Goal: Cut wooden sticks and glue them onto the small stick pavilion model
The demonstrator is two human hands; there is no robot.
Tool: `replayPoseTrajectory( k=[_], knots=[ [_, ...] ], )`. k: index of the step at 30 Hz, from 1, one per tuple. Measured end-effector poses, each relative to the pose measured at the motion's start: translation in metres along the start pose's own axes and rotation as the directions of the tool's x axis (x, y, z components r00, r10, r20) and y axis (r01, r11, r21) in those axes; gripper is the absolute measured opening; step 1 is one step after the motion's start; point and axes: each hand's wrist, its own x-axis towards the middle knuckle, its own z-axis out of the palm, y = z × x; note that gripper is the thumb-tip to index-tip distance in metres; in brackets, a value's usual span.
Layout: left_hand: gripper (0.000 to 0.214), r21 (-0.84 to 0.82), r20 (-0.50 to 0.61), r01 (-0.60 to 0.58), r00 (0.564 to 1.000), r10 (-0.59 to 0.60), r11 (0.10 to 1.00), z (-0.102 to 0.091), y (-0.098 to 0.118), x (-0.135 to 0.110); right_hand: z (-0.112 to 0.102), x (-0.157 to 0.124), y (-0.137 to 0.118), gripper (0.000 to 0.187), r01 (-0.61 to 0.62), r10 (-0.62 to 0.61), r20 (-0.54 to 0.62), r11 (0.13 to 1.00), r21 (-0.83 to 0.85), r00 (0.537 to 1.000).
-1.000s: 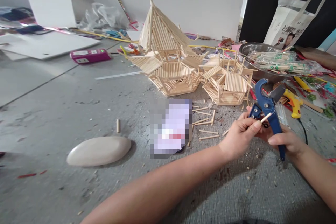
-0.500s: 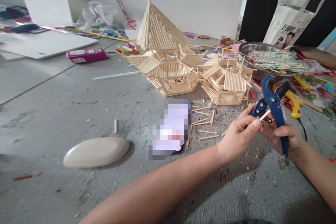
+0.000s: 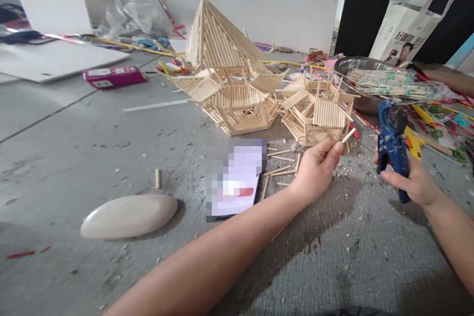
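Observation:
My left hand (image 3: 315, 170) pinches a short wooden stick (image 3: 348, 135) between thumb and fingers, holding it up just in front of the smaller stick-built frame (image 3: 319, 113). My right hand (image 3: 411, 180) grips the handles of a blue cutter (image 3: 391, 142), its jaws closed and pointing up, a hand's width right of the stick. A tall stick-built pagoda model (image 3: 225, 76) stands on the grey floor behind. Several cut stick pieces (image 3: 283, 163) lie on the floor below my left hand.
A phone (image 3: 234, 177) lies on the floor beside the cut pieces. A smooth oval stone (image 3: 128, 215) rests at left. A metal bowl (image 3: 357, 66) with packed sticks, a yellow glue gun (image 3: 413, 140), a white tote bag (image 3: 413, 24) and a pink box (image 3: 114, 76) surround the area.
My left hand has pulled the short stick away from the cutter jaws and moved it left and up toward the small frame. The cutter has closed and swung upright.

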Motion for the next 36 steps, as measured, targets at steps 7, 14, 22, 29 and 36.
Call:
replayPoseTrajectory(
  k=[7,14,22,29,36],
  knots=[
    [0.022,0.109,-0.037,-0.113,0.992,0.118,0.988,-0.004,-0.004,0.005,0.01,0.007,0.011,0.064,0.002,-0.028,-0.071,0.943,-0.331,0.997],
    [0.022,0.109,0.004,-0.135,0.991,0.136,0.985,-0.003,-0.006,0.006,0.019,0.006,0.017,0.065,0.104,-0.125,-0.013,0.878,-0.468,0.992],
    [0.021,0.059,0.126,-0.1,0.988,0.092,0.993,-0.002,-0.005,0.004,0.025,0.005,0.011,0.064,0.179,-0.157,0.088,0.839,-0.514,0.984],
    [0.022,0.123,0.163,-0.079,0.985,0.058,0.989,-0.001,-0.008,0.006,0.025,0.005,0.009,0.058,0.185,-0.156,0.1,0.839,-0.512,0.983],
    [0.023,0.203,0.196,-0.038,0.981,-0.002,0.978,-0.003,-0.009,0.007,0.025,0.004,0.012,0.054,0.164,-0.126,0.111,0.862,-0.479,0.986]
  ],
)
